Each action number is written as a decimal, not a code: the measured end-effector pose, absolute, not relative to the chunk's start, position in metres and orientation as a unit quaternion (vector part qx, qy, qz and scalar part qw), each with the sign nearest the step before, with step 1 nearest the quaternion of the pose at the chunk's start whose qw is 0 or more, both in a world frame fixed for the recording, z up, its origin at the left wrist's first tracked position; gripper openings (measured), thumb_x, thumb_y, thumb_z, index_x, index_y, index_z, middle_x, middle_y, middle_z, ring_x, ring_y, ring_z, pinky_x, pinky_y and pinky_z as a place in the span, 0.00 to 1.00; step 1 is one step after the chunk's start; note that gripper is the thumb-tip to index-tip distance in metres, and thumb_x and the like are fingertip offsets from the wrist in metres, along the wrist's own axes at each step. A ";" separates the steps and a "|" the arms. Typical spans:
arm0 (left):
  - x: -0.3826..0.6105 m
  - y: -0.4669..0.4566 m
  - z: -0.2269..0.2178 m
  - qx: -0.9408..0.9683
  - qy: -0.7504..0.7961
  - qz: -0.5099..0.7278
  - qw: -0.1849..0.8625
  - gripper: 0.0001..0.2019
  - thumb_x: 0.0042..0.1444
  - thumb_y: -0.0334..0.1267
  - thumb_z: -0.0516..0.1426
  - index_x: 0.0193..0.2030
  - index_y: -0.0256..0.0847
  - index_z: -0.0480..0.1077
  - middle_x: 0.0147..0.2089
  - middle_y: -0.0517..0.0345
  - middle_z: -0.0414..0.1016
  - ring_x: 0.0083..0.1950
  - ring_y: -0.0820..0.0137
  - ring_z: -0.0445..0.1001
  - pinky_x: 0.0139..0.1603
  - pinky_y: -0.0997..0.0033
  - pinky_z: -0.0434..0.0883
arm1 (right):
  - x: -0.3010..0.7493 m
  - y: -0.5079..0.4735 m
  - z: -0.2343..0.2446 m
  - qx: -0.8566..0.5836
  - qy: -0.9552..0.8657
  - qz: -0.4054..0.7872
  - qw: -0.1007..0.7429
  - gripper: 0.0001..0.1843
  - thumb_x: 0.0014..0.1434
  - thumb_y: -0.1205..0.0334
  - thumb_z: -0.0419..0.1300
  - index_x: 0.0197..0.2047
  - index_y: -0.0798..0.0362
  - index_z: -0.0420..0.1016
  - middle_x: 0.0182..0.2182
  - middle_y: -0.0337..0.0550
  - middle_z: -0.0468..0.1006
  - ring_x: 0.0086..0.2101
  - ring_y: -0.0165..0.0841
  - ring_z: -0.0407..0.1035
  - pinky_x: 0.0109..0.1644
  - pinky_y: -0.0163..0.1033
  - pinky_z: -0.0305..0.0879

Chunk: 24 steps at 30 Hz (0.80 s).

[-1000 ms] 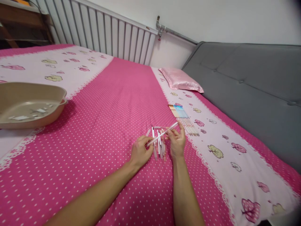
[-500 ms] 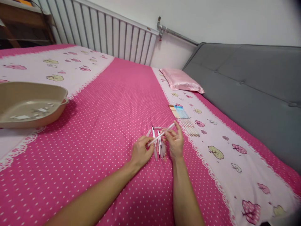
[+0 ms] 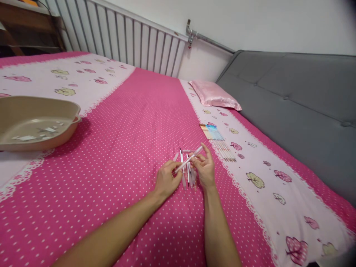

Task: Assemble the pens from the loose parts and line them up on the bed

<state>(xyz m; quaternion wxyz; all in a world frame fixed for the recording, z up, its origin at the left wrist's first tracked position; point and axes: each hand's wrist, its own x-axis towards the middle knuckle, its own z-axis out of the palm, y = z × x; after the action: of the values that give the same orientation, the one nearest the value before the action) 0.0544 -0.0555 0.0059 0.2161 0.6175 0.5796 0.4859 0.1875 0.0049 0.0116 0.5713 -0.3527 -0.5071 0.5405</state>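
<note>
Both my hands hold one clear pen (image 3: 190,158) just above a pink dotted bedsheet (image 3: 119,148). My left hand (image 3: 166,179) pinches its lower end. My right hand (image 3: 205,169) grips its upper part, fingers curled round it. Under the hands lies a small pile of loose pens and pen parts (image 3: 187,171). To the right of the pile, a neat row of pens (image 3: 218,142) with blue and orange ends lies on the sheet's pale border.
A beige plastic tub (image 3: 39,122) holding small white pieces sits at the left. A pink satin pillow (image 3: 213,95) lies at the far right of the bed. A grey padded headboard (image 3: 294,107) runs along the right, and a white radiator (image 3: 125,40) stands behind.
My right hand has slid down the pen toward my left hand, and the pen's upper end has come in closer. The left hand has stayed in place.
</note>
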 end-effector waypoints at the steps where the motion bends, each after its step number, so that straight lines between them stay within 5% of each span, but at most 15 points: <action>1: 0.054 -0.055 0.006 0.617 0.580 0.486 0.216 0.11 0.52 0.29 0.53 0.40 0.36 0.75 0.31 0.56 0.72 0.30 0.73 0.65 0.31 0.75 0.61 | 0.188 0.005 0.012 -0.355 -0.508 0.540 0.569 0.41 0.47 0.64 0.66 0.62 0.44 0.53 0.33 0.37 0.76 0.26 0.25 0.71 0.27 0.28 0.68; 16: 0.054 -0.056 0.007 0.618 0.579 0.484 0.218 0.11 0.53 0.30 0.52 0.40 0.36 0.75 0.30 0.57 0.71 0.30 0.72 0.65 0.31 0.74 0.61 | 0.188 0.005 0.012 -0.349 -0.515 0.562 0.545 0.41 0.45 0.63 0.67 0.61 0.46 0.55 0.33 0.37 0.76 0.26 0.25 0.70 0.27 0.28 0.68; 24: 0.054 -0.057 0.008 0.627 0.574 0.479 0.219 0.12 0.54 0.30 0.52 0.41 0.37 0.75 0.32 0.56 0.73 0.32 0.71 0.67 0.34 0.73 0.63 | 0.189 0.006 0.010 -0.351 -0.507 0.587 0.525 0.31 0.46 0.62 0.67 0.54 0.51 0.65 0.36 0.41 0.78 0.31 0.28 0.72 0.29 0.30 0.67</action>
<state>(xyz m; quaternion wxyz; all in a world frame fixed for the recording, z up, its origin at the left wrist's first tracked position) 0.0537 -0.0569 0.0079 0.2189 0.6269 0.5741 0.4791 0.1894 0.0059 0.0099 0.5251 -0.3511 -0.5067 0.5867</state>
